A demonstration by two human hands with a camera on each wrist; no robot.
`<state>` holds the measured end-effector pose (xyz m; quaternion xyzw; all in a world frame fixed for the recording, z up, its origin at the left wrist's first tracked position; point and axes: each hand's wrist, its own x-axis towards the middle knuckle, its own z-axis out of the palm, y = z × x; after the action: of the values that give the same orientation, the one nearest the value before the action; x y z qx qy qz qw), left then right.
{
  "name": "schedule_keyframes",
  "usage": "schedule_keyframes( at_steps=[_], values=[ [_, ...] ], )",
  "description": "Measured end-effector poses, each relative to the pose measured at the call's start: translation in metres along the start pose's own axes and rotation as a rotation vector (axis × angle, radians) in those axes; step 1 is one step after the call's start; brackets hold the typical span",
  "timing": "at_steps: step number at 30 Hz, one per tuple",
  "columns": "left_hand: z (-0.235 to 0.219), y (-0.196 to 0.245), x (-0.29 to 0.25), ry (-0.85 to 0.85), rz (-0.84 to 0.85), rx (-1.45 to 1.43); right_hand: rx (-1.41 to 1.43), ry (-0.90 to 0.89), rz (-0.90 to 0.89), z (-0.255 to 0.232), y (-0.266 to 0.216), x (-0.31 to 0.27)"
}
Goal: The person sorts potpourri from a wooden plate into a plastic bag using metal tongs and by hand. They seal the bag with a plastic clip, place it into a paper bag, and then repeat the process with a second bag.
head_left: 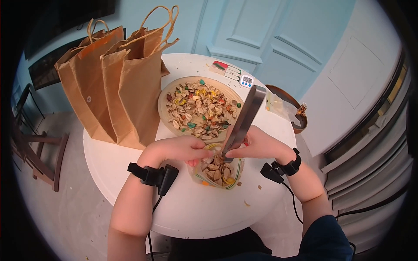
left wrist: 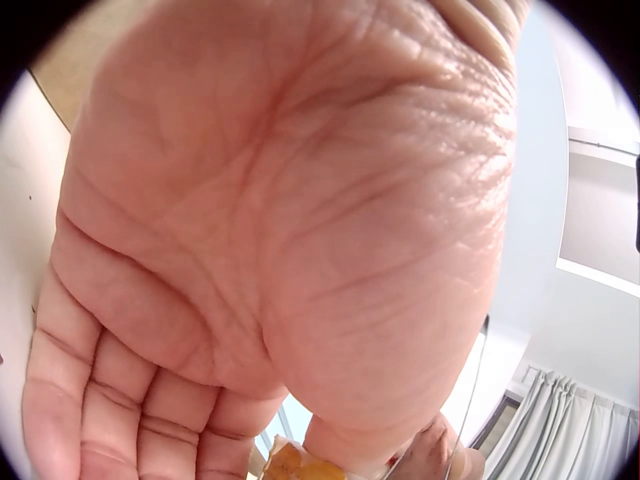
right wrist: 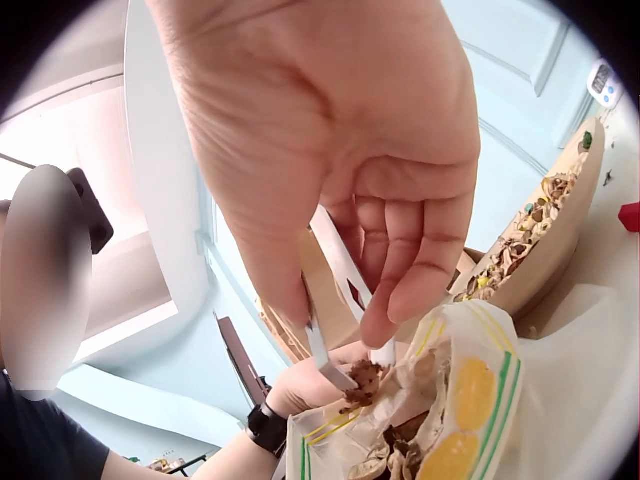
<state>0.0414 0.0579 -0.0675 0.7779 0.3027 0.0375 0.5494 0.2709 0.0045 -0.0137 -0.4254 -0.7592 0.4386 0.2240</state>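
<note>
My left hand (head_left: 185, 148) grips the left rim of a clear zip bag (right wrist: 498, 400) with orange prints and green stripes, thumb over its edge. Dried petals (head_left: 214, 172) fill the open bag. My right hand (head_left: 261, 144) holds metal tongs (head_left: 246, 115) between thumb and fingers, their back end pointing up and away. In the right wrist view the tongs' tips close around a brown, crumbly dried piece (right wrist: 364, 382) at the bag's mouth. The palm fills the left wrist view, with a corner of the bag at the bottom.
Beyond the bag, a round wooden tray (head_left: 163, 106) bears coloured potpourri. Two brown paper bags (head_left: 139, 95) stand at the left on the white round table (head_left: 130, 167). A timer (head_left: 246, 81), a card (head_left: 226, 69) and a clear packet (head_left: 278, 106) lie at the back. Crumbs dot the tabletop.
</note>
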Motion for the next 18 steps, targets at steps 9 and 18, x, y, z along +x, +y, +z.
schedule_keyframes(
  at_steps=[9,18],
  values=[
    [0.0,0.002,-0.001,0.006,0.006,0.023,-0.246,-0.009,-0.055,0.003,-0.01,-0.003],
    [0.0,0.006,-0.003,0.01,-0.006,0.057,-0.235,0.009,-0.065,0.015,-0.019,-0.005]
  ],
)
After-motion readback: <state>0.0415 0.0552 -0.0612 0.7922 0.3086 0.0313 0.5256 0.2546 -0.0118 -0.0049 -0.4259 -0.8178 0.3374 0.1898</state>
